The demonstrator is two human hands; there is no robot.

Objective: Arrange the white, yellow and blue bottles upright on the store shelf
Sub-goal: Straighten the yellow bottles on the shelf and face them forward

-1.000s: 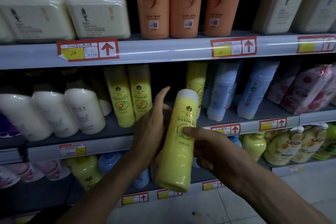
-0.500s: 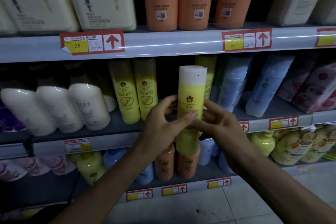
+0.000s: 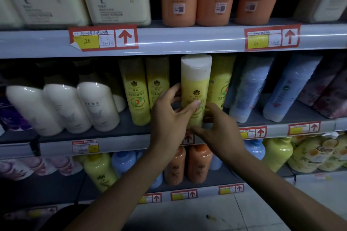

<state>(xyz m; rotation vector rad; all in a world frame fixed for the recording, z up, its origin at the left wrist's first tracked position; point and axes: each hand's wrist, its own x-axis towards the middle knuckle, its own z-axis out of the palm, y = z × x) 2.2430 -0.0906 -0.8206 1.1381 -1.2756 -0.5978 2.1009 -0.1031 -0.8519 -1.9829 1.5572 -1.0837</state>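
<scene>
Moved since half a second back: yellow bottle (image 3: 195,88) sits higher, cap now nearly under the upper shelf edge (image 3: 187,39), base raised from below the shelf lip to about lip level. Both hands rode up with it.

Left hand (image 3: 169,118): grip closed on the bottle at mid-height, thumb across the label, fingers wrapped round its 9 o'clock side. Reads as the steering hand, keeping the label facing out and the body vertical.

Right hand (image 3: 219,129): grip closed round the bottom end from 4 o'clock, thumb at the base. My guess is that it carries the weight and feeds the base onto the shelf (image 3: 112,144). The hands hide base contact, so can't tell if it's down yet.

Target slot is the dark gap in the yellow row. Two yellow neighbours (image 3: 139,95) stand at 9 o'clock of it. A third yellow bottle (image 3: 221,80) is just beside at 3 o'clock, partly behind. Held bottle is upright, cap up, matching them, so it joins its own colour group.

White bottles (image 3: 97,107) are further out at 9 o'clock, blue bottles (image 3: 249,88) further out at 3 o'clock. Both groups look tilted, but that may be the wide lens.

Step in hand: seating this bottle. Headroom under the upper shelf looks tight, so a low two-handed hold makes sense: push in, not drop down.
</scene>
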